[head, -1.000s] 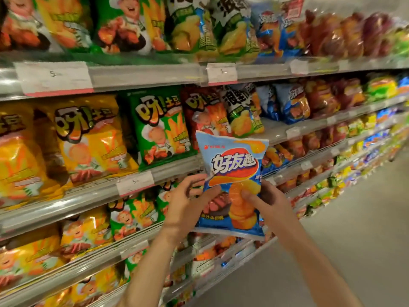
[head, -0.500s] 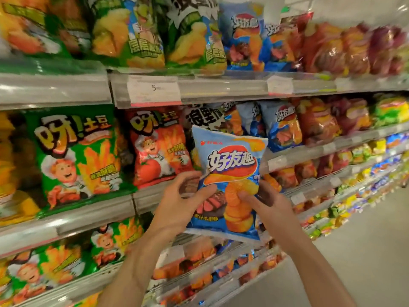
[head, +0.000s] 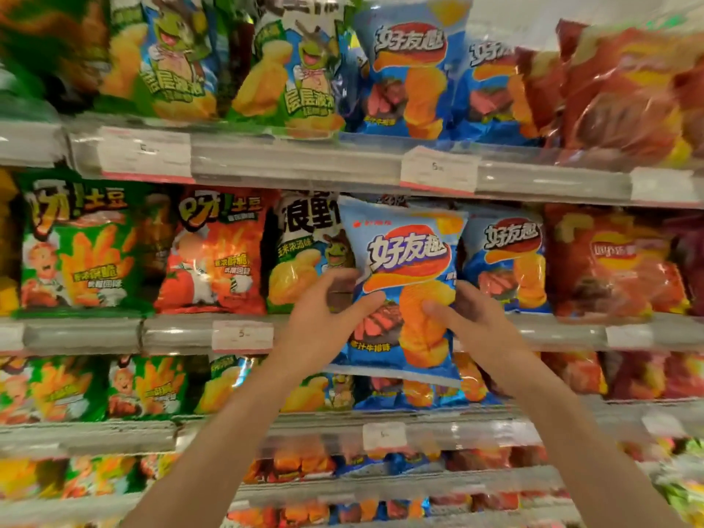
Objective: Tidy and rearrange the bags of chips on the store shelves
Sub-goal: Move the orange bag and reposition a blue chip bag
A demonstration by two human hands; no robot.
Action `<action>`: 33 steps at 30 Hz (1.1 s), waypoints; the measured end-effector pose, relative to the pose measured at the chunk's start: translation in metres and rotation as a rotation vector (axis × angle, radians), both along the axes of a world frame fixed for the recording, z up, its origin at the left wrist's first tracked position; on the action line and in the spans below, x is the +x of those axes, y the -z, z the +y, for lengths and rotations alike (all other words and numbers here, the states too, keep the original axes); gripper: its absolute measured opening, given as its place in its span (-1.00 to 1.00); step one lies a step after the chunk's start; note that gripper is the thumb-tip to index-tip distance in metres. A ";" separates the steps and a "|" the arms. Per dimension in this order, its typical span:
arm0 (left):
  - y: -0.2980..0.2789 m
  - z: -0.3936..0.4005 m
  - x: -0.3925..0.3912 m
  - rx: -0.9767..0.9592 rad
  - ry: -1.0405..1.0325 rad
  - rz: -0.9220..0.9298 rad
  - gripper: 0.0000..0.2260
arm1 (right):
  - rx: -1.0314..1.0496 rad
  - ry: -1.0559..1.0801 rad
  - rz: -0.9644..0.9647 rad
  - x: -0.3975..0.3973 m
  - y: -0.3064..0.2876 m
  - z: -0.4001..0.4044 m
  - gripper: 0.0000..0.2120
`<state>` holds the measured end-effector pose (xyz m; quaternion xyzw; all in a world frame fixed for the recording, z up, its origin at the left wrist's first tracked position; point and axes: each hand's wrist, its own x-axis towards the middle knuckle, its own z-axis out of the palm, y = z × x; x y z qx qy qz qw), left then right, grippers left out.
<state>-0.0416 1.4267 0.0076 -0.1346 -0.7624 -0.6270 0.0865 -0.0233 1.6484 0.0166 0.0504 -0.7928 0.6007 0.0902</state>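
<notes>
Left grip: the left hand [head: 324, 314] is curled round the left edge of the blue chip bag [head: 407, 283], thumb across the front at the lower left, fingers bent behind the edge.
Right grip: the right hand [head: 476, 322] pinches the bag's right side, thumb pressed on the picture of orange chips, fingers hidden behind the bag.
Held bag: upright, front toward the camera, tilted a little, its top corner just under the front edge of the upper shelf [head: 304, 161] and its bottom hanging below the front edge of the middle shelf [head: 564, 331]. Whether it touches the bags behind cannot be told.
Middle shelf: from the left, a green bag [head: 76, 245], a red-orange bag [head: 217, 253], a black-and-green bag [head: 304, 253] partly covered by the held one, a matching blue bag [head: 506, 261] just right of the held one, then a red bag [head: 609, 261] toward the right end.
Upper shelf: two green bags with a frog figure [head: 179, 59], then two blue bags [head: 411, 70] of the same kind as the held one, then red bags [head: 624, 89] at the right end.
Lower shelf: green bags at the left, blue ones under the hands, red at the right; blurred.
Price tags: white cards [head: 438, 169] clipped along the shelf fronts.
</notes>
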 end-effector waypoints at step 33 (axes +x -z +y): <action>0.001 0.090 -0.119 -0.479 -0.040 0.002 -0.28 | 0.611 -0.003 0.155 -0.128 0.009 0.062 -0.19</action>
